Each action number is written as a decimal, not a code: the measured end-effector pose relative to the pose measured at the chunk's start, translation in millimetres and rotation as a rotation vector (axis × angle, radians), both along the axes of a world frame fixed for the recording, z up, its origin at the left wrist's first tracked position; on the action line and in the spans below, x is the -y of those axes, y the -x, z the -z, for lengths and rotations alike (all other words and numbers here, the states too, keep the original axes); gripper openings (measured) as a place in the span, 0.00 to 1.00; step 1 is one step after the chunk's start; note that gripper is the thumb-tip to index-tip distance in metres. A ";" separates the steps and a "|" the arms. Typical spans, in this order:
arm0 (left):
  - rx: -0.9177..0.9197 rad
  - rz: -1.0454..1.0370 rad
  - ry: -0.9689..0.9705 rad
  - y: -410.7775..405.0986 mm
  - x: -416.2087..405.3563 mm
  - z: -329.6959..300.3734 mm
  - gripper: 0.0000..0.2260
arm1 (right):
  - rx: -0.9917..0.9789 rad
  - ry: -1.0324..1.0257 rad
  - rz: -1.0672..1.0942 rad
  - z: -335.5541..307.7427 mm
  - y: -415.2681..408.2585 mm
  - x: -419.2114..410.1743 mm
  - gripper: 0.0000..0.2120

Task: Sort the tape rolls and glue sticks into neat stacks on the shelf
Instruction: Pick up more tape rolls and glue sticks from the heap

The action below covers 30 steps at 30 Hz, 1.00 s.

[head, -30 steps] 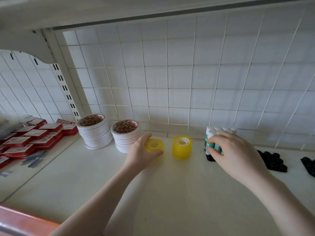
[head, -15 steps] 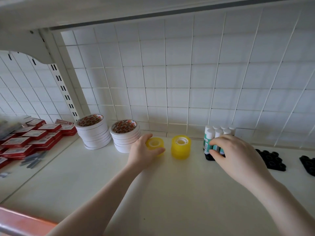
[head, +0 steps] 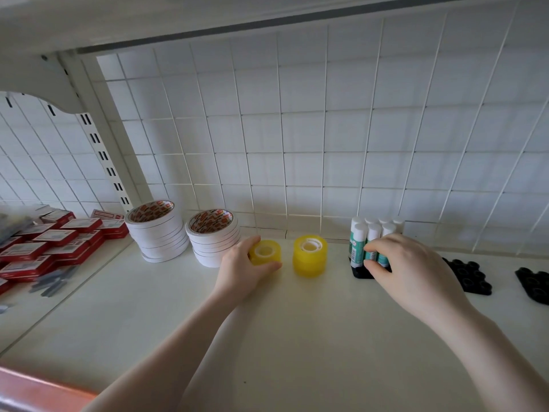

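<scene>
My left hand grips a single yellow tape roll that sits on the white shelf. Just to its right stands a taller stack of yellow tape rolls. Two stacks of white tape rolls stand further left, the outer stack and the inner stack right beside my left hand. My right hand has its fingers curled around the front of a cluster of upright glue sticks with white caps and green labels, set in a black holder.
Empty black holders lie right of the glue sticks, another one at the far right. Red and white boxes are piled on the neighbouring shelf at left. A wire grid backs the shelf; an upper shelf hangs overhead.
Both hands stay at their objects. The view has shifted slightly; my right hand's fingers have curled a little lower around the glue sticks.
</scene>
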<state>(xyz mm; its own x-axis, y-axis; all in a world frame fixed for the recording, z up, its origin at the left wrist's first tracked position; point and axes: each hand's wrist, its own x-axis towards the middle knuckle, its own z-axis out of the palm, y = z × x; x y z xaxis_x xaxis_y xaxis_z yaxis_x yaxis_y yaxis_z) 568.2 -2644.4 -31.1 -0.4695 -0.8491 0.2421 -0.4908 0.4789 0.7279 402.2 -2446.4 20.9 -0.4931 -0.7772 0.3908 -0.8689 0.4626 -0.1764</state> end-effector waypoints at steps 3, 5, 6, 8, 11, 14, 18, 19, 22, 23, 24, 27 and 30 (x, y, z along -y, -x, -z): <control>0.023 0.003 -0.004 -0.5 -0.5 -0.5 0.33 | -0.006 -0.015 0.016 -1.0 3.9 -3.3 0.10; 0.053 0.018 0.000 -1.0 -2.8 -2.8 0.34 | 0.001 -0.019 0.023 -2.9 7.2 -6.3 0.10; 0.086 0.030 0.014 -1.8 -4.5 -4.3 0.35 | 0.009 -0.014 0.027 -4.4 8.9 -8.5 0.10; 0.166 0.055 0.061 -5.4 -9.8 -8.2 0.37 | 0.007 0.001 0.034 -7.1 12.3 -15.2 0.10; 0.226 0.040 0.147 -15.8 -22.8 -14.9 0.36 | -0.012 -0.022 0.037 -6.3 18.7 -33.9 0.11; 0.221 -0.046 0.263 -24.0 -48.6 -20.5 0.32 | 0.013 -0.027 0.029 2.7 25.5 -58.3 0.12; 0.238 -0.092 0.350 -18.7 -94.6 -24.4 0.27 | 0.047 -0.022 0.067 14.6 29.5 -94.1 0.14; 0.236 -0.081 0.373 -15.9 -105.5 -24.5 0.26 | 0.043 -0.022 0.081 17.1 28.6 -104.6 0.14; 0.219 -0.032 0.429 -5.9 -136.2 -25.3 0.24 | 0.032 -0.014 0.143 23.8 26.9 -139.5 0.15; 0.209 -0.016 0.438 -1.8 -145.7 -25.6 0.24 | 0.032 -0.006 0.172 26.7 26.6 -152.2 0.15; 0.199 0.002 0.444 2.7 -155.6 -26.1 0.23 | 0.034 0.001 0.207 29.6 26.1 -165.4 0.15; 0.162 0.055 0.462 15.8 -185.4 -24.9 0.22 | 0.056 0.030 0.312 37.4 26.5 -203.9 0.15; 0.149 0.081 0.413 29.9 -219.1 -22.9 0.21 | 0.092 0.031 0.419 42.4 35.7 -240.8 0.14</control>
<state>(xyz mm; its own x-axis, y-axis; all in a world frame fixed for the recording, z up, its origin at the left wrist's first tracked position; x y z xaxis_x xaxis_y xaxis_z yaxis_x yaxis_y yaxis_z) 538.3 -2425.3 -8.1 -0.5858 -0.6545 0.4780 -0.5251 0.7558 0.3913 366.4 -2205.6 -21.5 -0.7979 -0.4906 0.3503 -0.5867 0.7655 -0.2642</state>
